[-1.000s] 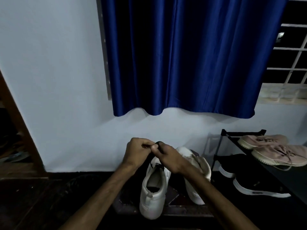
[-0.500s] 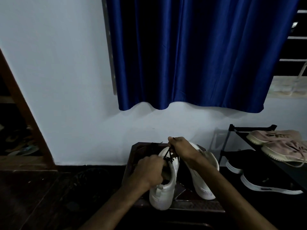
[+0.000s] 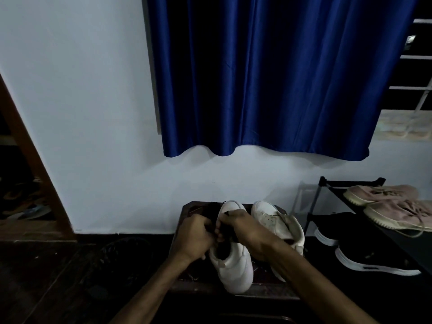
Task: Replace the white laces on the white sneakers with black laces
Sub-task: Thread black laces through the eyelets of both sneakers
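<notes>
— Hands point(image 3: 196, 235) closed over the near sneaker point(image 3: 233, 265), left one first: fingers curled tight at the shoe's outer edge, apparently pinching the black lace point(image 3: 214, 210). Hard to confirm in this dim light.

— And the right hand point(image 3: 247, 230)?

— Clamped down across the tongue area, knuckles up, fingertips tucked toward the left hand's. Probably pinching the lace too, or steadying the eyelet row. Cannot tell which.

— Lace position?

— Dark bunch just beyond the left knuckles, trailing toward the toe cap. Rest hidden under both grips.

— Second sneaker point(image 3: 278, 228)?

— Just past the right wrist, touching or nearly touching the first, both standing on the small dark table point(image 3: 187, 209). No black lace visible on it.

— Stage, then?

— Likely mid-threading on the first shoe, upper eyelets. Half the job left at least.

— Advice for the step?

— Keep the pinch close to the lace tip, short lever, less buckling. Feed from underneath outward, then pull slack through evenly. Match both ends before crossing again. Hold the shoe still with the idle fingers, not the palm, so eyelets stay visible. Watch for twists in the flat lace.

— Risks?

— Poor light, chiefly. Easy to skip an eyelet unseen.
</notes>
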Available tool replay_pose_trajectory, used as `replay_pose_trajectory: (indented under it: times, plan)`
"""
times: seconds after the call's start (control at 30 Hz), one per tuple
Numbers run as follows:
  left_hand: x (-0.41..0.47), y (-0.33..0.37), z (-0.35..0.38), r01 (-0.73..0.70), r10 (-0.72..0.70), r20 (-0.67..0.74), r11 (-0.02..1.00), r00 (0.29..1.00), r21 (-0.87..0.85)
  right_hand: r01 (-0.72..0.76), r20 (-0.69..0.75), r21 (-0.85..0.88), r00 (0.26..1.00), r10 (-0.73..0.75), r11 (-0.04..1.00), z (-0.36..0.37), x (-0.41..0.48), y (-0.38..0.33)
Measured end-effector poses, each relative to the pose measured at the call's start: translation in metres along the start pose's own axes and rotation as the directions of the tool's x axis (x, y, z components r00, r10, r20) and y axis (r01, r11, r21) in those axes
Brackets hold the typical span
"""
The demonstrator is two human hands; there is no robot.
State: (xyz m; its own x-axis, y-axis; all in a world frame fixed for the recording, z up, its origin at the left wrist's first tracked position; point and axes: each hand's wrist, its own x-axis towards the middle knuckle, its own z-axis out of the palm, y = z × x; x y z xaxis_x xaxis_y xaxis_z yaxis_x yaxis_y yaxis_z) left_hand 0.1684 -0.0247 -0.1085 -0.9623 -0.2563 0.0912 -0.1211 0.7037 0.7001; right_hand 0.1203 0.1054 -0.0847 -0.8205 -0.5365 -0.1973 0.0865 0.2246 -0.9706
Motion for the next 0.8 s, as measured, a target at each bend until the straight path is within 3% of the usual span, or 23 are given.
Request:
replay_pose_trajectory:
  times: [0.07, 0.13, 0.2, 0.3, 0.4, 0.53, 0.63, 0.7, 0.8]
  plan:
    - [0.002, 0.001, -0.003, -0.05, 0.049, 0.023, 0.995, 0.999, 0.089, 0.051, 0.034, -0.276, 0.998, -0.043, 0.96, -0.002, -0.001, 0.004]
    - [0.006, 0.002, -0.001, -0.123, 0.116, 0.042, 0.959, 0.992, 0.255, 0.078, 0.076, -0.529, 0.996, -0.045, 0.845, -0.01, -0.004, 0.002]
    - [0.01, 0.003, 0.003, -0.18, 0.166, 0.069, 0.91, 0.984, 0.372, 0.132, 0.144, -0.774, 0.989, -0.03, 0.619, -0.014, -0.009, -0.002]
    - [0.014, 0.01, 0.006, -0.217, 0.196, 0.092, 0.883, 0.976, 0.415, 0.249, 0.277, -0.931, 0.958, 0.072, 0.267, -0.01, -0.018, 0.0]
    - [0.016, 0.013, 0.004, -0.23, 0.201, 0.115, 0.895, 0.973, 0.383, 0.265, 0.271, -0.963, 0.943, 0.194, 0.056, -0.002, -0.02, 0.003]
    - [0.019, 0.015, -0.003, -0.225, 0.168, 0.185, 0.906, 0.968, 0.358, 0.304, 0.29, -0.952, 0.926, 0.242, -0.021, 0.004, -0.012, -0.009]
    - [0.022, 0.017, -0.005, -0.222, 0.157, 0.211, 0.915, 0.965, 0.336, 0.391, 0.335, -0.899, 0.904, 0.267, -0.196, 0.0, -0.014, -0.013]
    - [0.023, 0.017, -0.006, -0.203, 0.138, 0.215, 0.926, 0.967, 0.318, 0.447, 0.395, -0.857, 0.89, 0.228, -0.259, -0.001, -0.015, -0.015]
    - [0.024, 0.016, -0.01, -0.195, 0.13, 0.223, 0.933, 0.966, 0.301, 0.528, 0.537, -0.702, 0.833, 0.131, -0.477, 0.001, -0.015, -0.022]
